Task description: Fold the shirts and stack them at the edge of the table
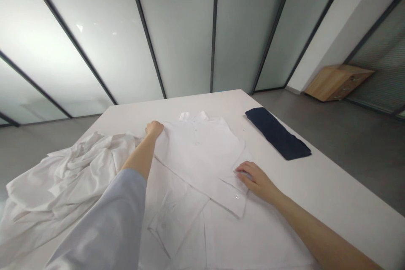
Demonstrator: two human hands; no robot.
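Note:
A white button-up shirt (196,147) lies spread on the table, its collar at the far end. One long sleeve runs diagonally across the body, and its cuff, with a small button, rests near the right side. My left hand (154,128) is closed on the shirt's left shoulder edge, its fingertips partly hidden. At the shirt's right side, my right hand (255,179) has thumb and fingers curled around a bit of the white cloth. Another sleeve lies folded over the lower body, nearer to me.
A crumpled heap of white cloth (91,164) lies left of the shirt, partly behind my left arm. Folded dark navy cloth (275,133) rests near the right edge of the white table (335,202). Beyond stand frosted glass panels and a wooden cabinet (335,82) on the floor.

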